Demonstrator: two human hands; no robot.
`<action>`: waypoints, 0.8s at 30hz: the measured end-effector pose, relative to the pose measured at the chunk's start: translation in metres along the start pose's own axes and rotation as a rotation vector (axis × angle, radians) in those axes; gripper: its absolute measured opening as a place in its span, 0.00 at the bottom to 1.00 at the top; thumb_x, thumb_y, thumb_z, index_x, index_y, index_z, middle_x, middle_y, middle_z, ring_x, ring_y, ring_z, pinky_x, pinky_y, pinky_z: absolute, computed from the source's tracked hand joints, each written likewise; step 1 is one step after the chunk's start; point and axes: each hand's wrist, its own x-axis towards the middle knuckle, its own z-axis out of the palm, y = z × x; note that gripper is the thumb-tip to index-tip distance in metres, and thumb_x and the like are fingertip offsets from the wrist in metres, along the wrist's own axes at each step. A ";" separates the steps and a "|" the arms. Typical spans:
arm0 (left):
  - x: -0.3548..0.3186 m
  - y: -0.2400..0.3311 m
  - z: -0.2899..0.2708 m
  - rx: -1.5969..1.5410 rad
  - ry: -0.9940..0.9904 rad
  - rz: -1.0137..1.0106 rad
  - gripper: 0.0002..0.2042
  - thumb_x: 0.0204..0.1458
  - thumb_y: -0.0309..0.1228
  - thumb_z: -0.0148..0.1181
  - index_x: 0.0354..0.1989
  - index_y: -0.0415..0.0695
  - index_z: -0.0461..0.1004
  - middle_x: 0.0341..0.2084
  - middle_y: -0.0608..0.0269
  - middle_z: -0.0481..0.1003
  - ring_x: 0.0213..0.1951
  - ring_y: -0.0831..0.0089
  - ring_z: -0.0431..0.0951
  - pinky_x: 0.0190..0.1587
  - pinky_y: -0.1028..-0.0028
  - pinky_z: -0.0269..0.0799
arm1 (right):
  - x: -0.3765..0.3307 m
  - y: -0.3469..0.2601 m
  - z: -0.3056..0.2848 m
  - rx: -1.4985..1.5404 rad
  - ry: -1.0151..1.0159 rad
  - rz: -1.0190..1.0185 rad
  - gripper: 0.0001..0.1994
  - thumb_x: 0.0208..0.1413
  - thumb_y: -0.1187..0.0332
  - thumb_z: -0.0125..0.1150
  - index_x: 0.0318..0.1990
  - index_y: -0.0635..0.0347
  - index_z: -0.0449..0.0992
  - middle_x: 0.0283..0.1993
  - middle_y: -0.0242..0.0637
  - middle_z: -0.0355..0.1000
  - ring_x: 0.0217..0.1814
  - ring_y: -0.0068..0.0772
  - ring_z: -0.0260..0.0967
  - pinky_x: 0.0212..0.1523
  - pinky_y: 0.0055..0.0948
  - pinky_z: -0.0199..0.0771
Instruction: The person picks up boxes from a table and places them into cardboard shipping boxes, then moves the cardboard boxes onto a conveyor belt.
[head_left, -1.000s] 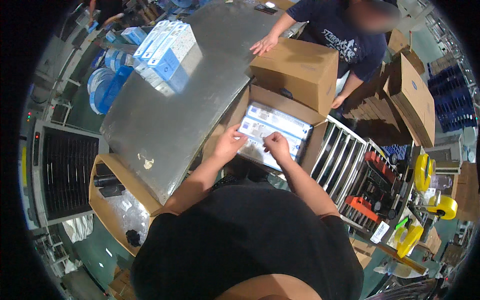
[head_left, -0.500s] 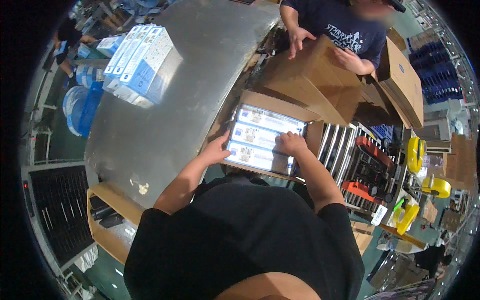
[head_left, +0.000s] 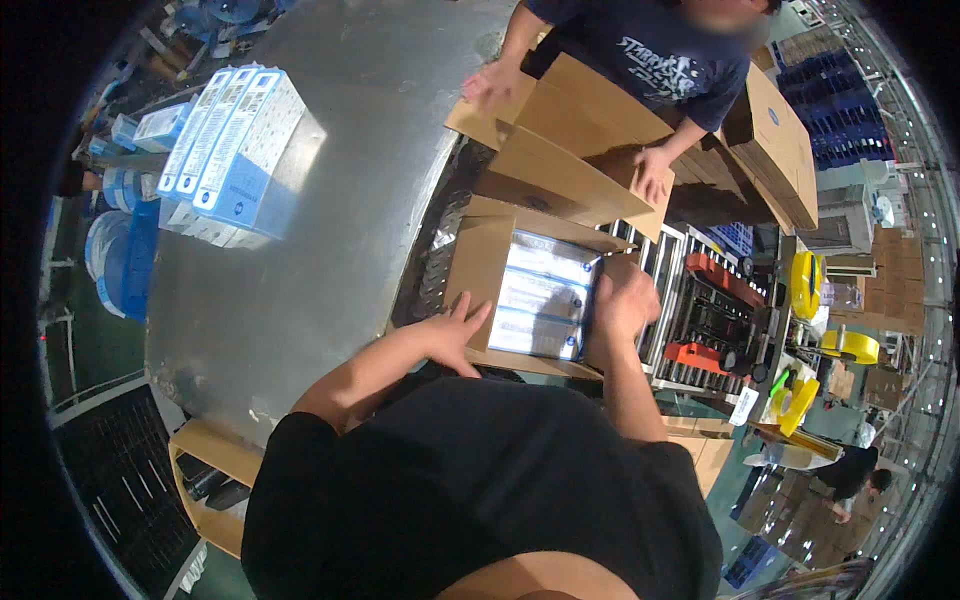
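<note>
An open cardboard carton (head_left: 478, 262) stands in front of me, with three white-and-blue boxes (head_left: 540, 292) lying side by side in it. My left hand (head_left: 458, 335) is open, fingers apart, against the carton's left flap, which leans inward over the boxes' left ends. At the right end, my right hand (head_left: 628, 303) lies against the right flap with its fingers loosely stretched; some of them are hard to make out. Neither hand grips a box.
Across from me a co-worker handles another open carton (head_left: 570, 160). Several white-and-blue boxes (head_left: 235, 150) stand on the metal table (head_left: 350, 190) at left. A roller conveyor (head_left: 665, 290) with an orange-and-black machine (head_left: 715, 310) lies right, near yellow tape rolls (head_left: 805, 285). Flattened cartons (head_left: 780, 150) stand behind.
My hands have left the boxes for the carton's end flaps; the left flap has swung inward over the boxes. The co-worker's hands have moved onto the flaps of the other carton, now spread wider.
</note>
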 end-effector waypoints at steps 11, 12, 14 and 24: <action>0.068 -0.044 -0.009 0.037 0.688 -0.225 0.42 0.35 0.41 0.74 0.63 0.52 0.59 0.61 0.45 0.56 0.55 0.41 0.65 0.56 0.56 0.65 | 0.056 -0.025 0.011 0.207 0.314 -0.503 0.32 0.42 0.64 0.65 0.59 0.51 0.64 0.54 0.37 0.67 0.61 0.39 0.60 0.64 0.46 0.52; 0.071 -0.043 0.001 -0.162 0.738 -0.292 0.43 0.35 0.40 0.74 0.63 0.52 0.59 0.61 0.45 0.57 0.55 0.41 0.65 0.56 0.57 0.65 | 0.057 -0.019 0.023 0.140 0.160 -0.469 0.32 0.43 0.67 0.62 0.60 0.51 0.63 0.56 0.33 0.64 0.63 0.37 0.57 0.67 0.49 0.43; 0.067 -0.041 0.020 -0.361 0.867 -0.334 0.44 0.36 0.38 0.74 0.65 0.52 0.56 0.61 0.45 0.57 0.55 0.41 0.65 0.57 0.57 0.64 | 0.034 0.004 0.083 0.047 0.348 -0.480 0.28 0.46 0.70 0.57 0.59 0.50 0.64 0.56 0.34 0.64 0.61 0.39 0.58 0.67 0.54 0.43; 0.117 0.004 0.090 -0.362 0.706 -0.322 0.47 0.43 0.39 0.68 0.69 0.49 0.43 0.58 0.34 0.57 0.60 0.40 0.59 0.60 0.56 0.60 | -0.032 0.086 0.110 0.380 -0.160 -0.526 0.36 0.53 0.46 0.55 0.64 0.60 0.57 0.70 0.44 0.50 0.73 0.48 0.42 0.70 0.55 0.34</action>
